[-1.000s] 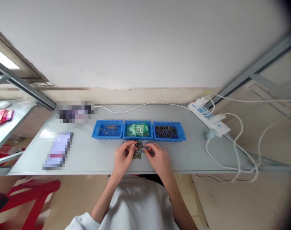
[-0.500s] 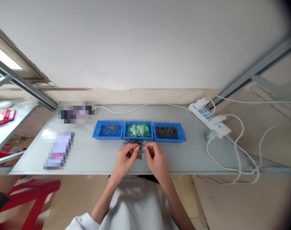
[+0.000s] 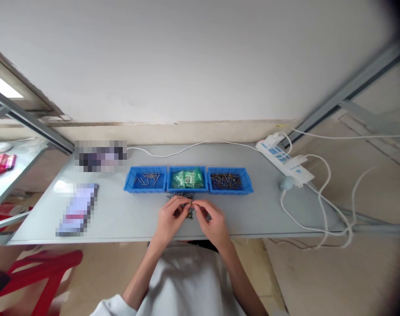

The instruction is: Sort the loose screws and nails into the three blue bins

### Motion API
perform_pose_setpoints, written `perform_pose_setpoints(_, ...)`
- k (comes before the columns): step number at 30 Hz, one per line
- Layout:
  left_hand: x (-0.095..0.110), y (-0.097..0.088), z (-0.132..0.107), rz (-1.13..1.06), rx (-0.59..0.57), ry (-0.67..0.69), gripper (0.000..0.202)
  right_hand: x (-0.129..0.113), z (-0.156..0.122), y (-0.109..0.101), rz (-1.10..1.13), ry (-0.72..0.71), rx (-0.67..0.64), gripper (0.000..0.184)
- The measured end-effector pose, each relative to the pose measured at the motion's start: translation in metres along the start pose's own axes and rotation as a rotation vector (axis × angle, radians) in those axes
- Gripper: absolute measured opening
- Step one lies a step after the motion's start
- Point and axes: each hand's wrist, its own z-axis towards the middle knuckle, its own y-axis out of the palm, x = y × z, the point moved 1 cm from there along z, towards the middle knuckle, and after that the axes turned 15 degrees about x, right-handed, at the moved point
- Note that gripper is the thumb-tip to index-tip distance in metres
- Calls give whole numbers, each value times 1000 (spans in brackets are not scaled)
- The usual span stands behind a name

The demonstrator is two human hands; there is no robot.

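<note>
My left hand [image 3: 171,218] and my right hand [image 3: 213,220] meet fingertip to fingertip just in front of the blue trays. Both are closed in a pinch. A tiny brass-coloured piece shows where the fingertips touch, too small to name. Beneath and behind the fingers lies a pile of dark screws [image 3: 178,195] on the table, partly hidden by my hands. Behind it stand a left blue tray [image 3: 145,190] with silvery nails or screws, a middle blue tray [image 3: 187,190] with green-and-clear plastic packets, and a right blue tray [image 3: 231,191] full of dark, brownish screws.
At the table's right a white power strip [image 3: 297,171] trails looping white cables. Two blurred-out items, a phone-like slab [image 3: 77,208] and a dark object [image 3: 101,157], lie on the left. A red stool [image 3: 51,267] stands below, left.
My right hand has moved left, and its fingertips now meet those of my left hand. The whole view has shifted slightly; the trays have not moved.
</note>
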Motion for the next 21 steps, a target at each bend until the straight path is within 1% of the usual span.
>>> perform_pose_setpoints(4,1,0,-1,25,24,19,12,3,-2,0,19,87,61,16)
perform_pose_setpoints(7,2,0,-1,21,6,32,13,5,-2,-1,37,128,58,15)
perform_pose_setpoints(13,3,-1,-2,15,12,46,15,0,0,-3,13,61,25,13)
perform_pose_setpoints(21,3,-1,-2,2,20,55,11,2,-3,-1,-10,6,58,13)
